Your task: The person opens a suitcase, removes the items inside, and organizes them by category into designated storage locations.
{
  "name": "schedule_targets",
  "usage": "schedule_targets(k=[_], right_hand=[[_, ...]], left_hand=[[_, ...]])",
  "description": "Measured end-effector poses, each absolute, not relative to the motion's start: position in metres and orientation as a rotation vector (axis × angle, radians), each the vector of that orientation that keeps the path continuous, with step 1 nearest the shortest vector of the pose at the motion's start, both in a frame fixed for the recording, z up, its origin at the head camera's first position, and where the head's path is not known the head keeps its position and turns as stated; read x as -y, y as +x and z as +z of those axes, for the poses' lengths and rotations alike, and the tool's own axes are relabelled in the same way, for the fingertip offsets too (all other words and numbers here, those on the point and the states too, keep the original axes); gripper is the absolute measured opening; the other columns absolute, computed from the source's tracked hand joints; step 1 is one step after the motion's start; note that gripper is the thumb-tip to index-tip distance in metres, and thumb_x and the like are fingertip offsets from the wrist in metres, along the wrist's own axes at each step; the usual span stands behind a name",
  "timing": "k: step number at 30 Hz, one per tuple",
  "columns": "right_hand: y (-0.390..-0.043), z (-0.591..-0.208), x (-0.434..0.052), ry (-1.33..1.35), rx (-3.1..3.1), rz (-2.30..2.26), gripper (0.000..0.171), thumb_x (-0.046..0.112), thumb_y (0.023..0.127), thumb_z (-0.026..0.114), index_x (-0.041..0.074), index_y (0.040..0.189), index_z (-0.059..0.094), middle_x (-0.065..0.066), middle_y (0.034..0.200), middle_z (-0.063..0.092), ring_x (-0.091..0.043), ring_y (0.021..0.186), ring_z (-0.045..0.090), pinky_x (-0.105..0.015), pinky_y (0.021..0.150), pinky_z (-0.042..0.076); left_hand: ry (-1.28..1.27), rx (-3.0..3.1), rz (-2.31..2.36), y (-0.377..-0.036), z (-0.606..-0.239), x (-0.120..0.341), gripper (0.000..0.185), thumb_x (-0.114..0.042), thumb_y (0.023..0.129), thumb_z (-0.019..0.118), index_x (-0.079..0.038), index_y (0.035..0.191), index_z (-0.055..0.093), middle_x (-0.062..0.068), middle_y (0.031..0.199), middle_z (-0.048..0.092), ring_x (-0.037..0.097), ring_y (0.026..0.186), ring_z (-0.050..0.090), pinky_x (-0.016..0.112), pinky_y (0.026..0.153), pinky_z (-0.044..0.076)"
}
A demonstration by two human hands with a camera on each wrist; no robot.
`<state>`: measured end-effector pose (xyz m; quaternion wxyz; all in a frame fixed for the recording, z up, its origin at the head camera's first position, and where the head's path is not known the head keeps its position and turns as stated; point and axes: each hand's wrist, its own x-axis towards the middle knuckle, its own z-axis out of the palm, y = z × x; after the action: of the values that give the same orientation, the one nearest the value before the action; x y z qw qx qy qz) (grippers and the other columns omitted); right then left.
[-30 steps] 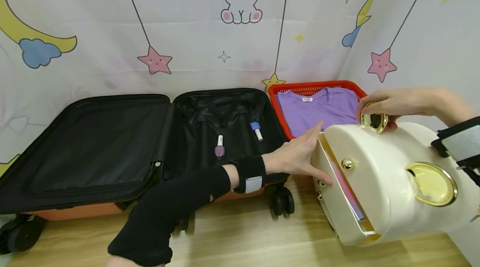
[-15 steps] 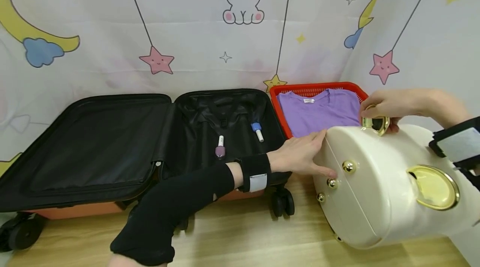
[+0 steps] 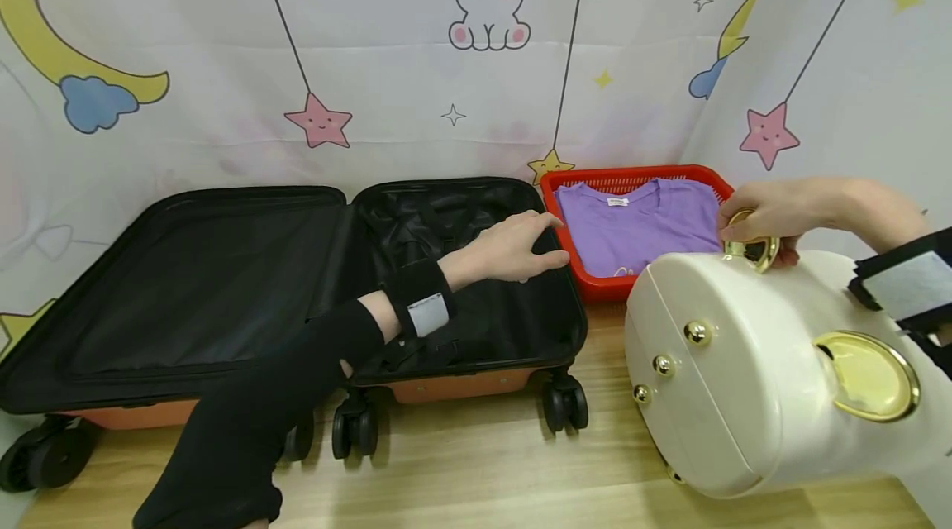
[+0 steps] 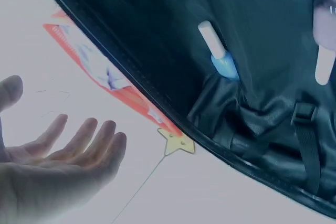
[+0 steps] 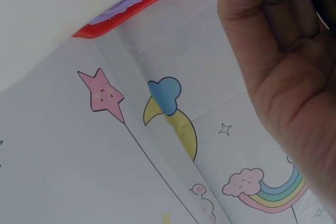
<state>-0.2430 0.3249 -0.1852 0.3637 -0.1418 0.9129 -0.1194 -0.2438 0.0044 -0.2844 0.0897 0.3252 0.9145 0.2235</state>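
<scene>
My right hand (image 3: 773,211) grips the gold ring handle (image 3: 766,254) on top of a cream storage case (image 3: 714,421) with gold knobs. The case is tilted, its drawer front flush with the body. Over the right half of an open black-lined suitcase (image 3: 208,289), my left hand (image 3: 513,248) hovers with relaxed fingers and holds nothing. Inside the suitcase, the left wrist view shows a blue nail polish bottle (image 4: 226,66) and a purple nail polish bottle (image 4: 324,27), both with white caps. In the head view my left hand and forearm hide them.
Behind the case stands a red basket (image 3: 595,289) with a folded purple shirt (image 3: 640,223) in it. A printed white curtain (image 3: 402,83) hangs along the back. The suitcase's black wheels (image 3: 565,403) rest on a wooden floor (image 3: 483,479).
The case's drawer, earlier ajar with pink and bluish contents showing, was pushed closed by my left hand. That hand then moved left, over the suitcase. My right hand kept its grip on the handle.
</scene>
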Motion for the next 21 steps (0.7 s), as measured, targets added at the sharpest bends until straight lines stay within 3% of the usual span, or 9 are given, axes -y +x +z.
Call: schedule_targets(k=[6,13,17,21], right_hand=[[-0.242,-0.186,-0.326,-0.425,-2.358,-0.334,0.013,0.007,0.099,0.046,0.006,0.091,0.057,0.001,0.067,0.053,-0.010,0.050,0.054,-0.024,0.050,0.049],[-0.244,-0.186,-0.326,-0.494,-2.363,-0.335,0.016,0.005,0.101,0.045,0.004,0.098,0.061,0.001,0.070,0.051,-0.008,0.048,0.051,-0.024,0.050,0.049],[-0.244,-0.184,-0.325,-0.492,-2.344,-0.319,0.015,0.005,0.102,0.046,0.005,0.100,0.061,0.001,0.070,0.050,-0.008,0.049,0.051,-0.024,0.050,0.049],[-0.243,-0.182,-0.325,-0.495,-2.329,-0.316,0.015,0.006,0.102,0.046,0.006,0.101,0.060,0.001,0.072,0.050,-0.008,0.051,0.052,-0.024,0.051,0.048]], left_hand=[[1.247,-2.718,0.592,-0.193,-0.288,-0.014,0.042,-0.030,0.100,0.060,-0.010,0.136,0.060,0.005,0.126,0.067,0.018,0.113,0.063,0.031,0.091,0.055],[1.534,-2.728,0.254,-0.134,-0.304,-0.031,0.035,-0.033,0.098,0.060,-0.017,0.129,0.066,-0.005,0.109,0.071,0.013,0.100,0.065,0.024,0.084,0.054],[1.574,-2.740,0.191,-0.121,-0.317,-0.033,0.021,-0.033,0.096,0.063,-0.018,0.109,0.070,-0.008,0.095,0.070,0.010,0.088,0.066,0.022,0.073,0.053],[1.563,-2.772,0.181,-0.115,-0.330,-0.038,0.014,-0.030,0.095,0.065,-0.019,0.086,0.065,-0.009,0.082,0.065,0.007,0.081,0.064,0.019,0.063,0.051]])
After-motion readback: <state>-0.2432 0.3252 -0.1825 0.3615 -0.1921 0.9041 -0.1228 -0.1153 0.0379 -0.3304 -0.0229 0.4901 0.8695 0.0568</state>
